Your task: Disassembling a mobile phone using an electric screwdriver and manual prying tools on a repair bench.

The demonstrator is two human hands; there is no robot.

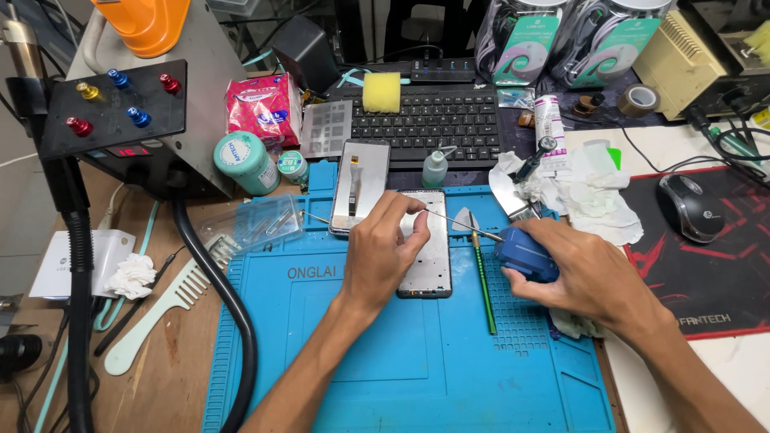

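Observation:
My left hand [383, 250] rests on an opened phone frame [431, 256] lying on the blue work mat [417, 353], its fingers pinched at the frame's upper edge. My right hand [584, 269] grips a blue-handled tool [525, 253] whose thin metal shaft [461, 224] reaches left to the frame's top, near the left fingertips. A removed phone screen panel [360, 186] lies on the mat just left of the frame. A green-handled tool [484, 281] lies on the mat between the hands.
A black hot-air station [132, 112] with its hose [220, 297] stands at the left. A black keyboard [433, 120] with a yellow sponge [382, 91] sits behind. Crumpled tissues [589, 196], a mouse [690, 208], a comb [160, 309] and a small bottle [435, 168] surround the mat.

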